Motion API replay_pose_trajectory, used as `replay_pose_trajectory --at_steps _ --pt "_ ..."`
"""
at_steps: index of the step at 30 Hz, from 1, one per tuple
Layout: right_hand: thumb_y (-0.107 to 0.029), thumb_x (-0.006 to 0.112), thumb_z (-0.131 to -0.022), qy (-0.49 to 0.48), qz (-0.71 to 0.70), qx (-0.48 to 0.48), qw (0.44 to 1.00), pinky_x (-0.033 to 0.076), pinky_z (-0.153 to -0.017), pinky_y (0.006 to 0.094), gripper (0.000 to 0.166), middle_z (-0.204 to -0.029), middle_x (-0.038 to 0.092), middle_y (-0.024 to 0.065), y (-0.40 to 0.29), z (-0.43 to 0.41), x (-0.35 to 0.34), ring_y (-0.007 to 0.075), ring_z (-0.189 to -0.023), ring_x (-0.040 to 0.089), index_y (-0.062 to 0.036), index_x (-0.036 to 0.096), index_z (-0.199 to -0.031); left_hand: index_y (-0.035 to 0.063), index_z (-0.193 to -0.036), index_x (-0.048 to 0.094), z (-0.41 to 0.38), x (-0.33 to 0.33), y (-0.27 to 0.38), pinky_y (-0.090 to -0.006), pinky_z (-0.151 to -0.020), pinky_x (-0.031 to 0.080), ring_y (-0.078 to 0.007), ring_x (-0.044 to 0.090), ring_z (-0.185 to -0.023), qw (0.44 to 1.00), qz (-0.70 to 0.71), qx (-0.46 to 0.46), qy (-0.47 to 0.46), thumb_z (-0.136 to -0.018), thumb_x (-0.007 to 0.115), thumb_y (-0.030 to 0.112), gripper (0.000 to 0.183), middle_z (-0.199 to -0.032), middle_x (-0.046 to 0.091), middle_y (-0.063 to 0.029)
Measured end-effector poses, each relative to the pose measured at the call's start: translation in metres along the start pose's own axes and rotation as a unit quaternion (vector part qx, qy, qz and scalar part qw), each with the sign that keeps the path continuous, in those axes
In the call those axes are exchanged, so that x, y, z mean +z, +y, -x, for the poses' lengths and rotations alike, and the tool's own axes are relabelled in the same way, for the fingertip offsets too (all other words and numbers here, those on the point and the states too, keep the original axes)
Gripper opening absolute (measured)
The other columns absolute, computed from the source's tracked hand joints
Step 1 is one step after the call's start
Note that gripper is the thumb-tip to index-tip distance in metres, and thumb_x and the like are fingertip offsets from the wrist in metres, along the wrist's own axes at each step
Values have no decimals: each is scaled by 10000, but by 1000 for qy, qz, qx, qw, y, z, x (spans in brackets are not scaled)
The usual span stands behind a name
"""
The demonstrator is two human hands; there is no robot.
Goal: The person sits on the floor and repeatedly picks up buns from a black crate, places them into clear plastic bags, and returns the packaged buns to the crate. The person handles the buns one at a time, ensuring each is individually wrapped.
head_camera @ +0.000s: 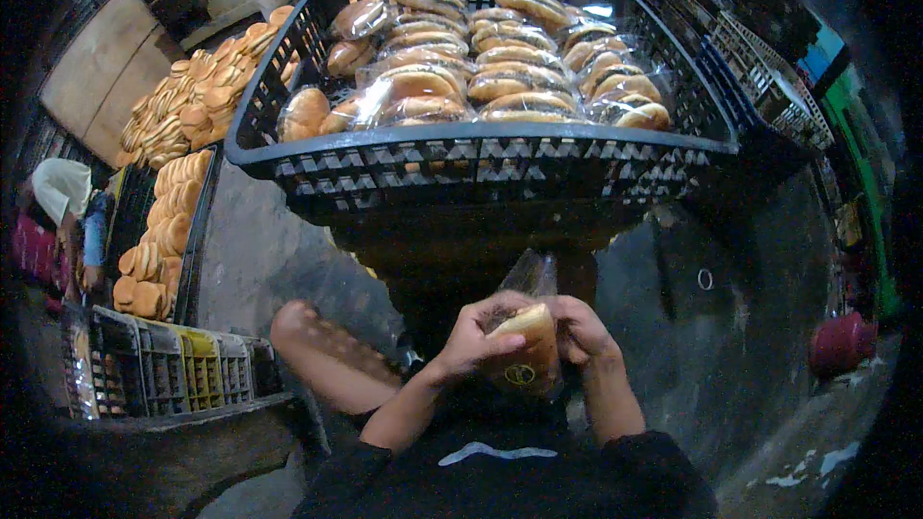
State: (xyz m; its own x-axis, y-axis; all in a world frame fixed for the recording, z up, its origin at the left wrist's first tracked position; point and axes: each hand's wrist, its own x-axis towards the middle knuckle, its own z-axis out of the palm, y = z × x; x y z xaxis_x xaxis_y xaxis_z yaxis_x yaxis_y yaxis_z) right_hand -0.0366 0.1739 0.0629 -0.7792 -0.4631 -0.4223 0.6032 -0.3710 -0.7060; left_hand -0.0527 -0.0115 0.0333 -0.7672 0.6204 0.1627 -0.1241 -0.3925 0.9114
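Close to my body, my left hand (479, 335) grips a filled bread bun (531, 331) that sits inside a clear plastic bag (533, 274). The thumb presses on the bun's face, and dark filling shows along its edge. On the other side, my right hand (583, 331) has its fingers closed at the bag's edge beside the bun. The bag's loose end sticks up above both hands, and a round printed mark is on its lower part. Ahead of me stands a black plastic crate (476, 137) with rows of bagged filled buns (519, 72).
At the left, a dark tray (209, 231) holds rows of buns, with a large heap of buns (195, 101) behind it. A person (65, 223) is beside that tray. Grey and yellow crates (187, 367) stand lower left. A red container (840, 344) is at the right.
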Motion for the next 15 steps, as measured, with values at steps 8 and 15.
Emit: replay_pose_trajectory --at_steps 8,15 --pt "-239 604 -766 136 224 -317 912 424 -668 255 255 -803 580 22 7 -33 7 98 -703 526 -7 580 -867 -3 -962 498 -8 6 4 -290 -808 409 -151 520 -887 978 6 23 206 -644 722 146 416 -908 558 -59" --pt "-119 608 -755 78 177 -244 950 419 -726 248 186 -824 590 31 -12 -26 27 98 -771 521 -10 580 -904 15 -851 561 -8 -1 -2 -234 -663 419 -95 510 -742 973 -30 -11 227 -791 580 162 160 -817 565 -30"
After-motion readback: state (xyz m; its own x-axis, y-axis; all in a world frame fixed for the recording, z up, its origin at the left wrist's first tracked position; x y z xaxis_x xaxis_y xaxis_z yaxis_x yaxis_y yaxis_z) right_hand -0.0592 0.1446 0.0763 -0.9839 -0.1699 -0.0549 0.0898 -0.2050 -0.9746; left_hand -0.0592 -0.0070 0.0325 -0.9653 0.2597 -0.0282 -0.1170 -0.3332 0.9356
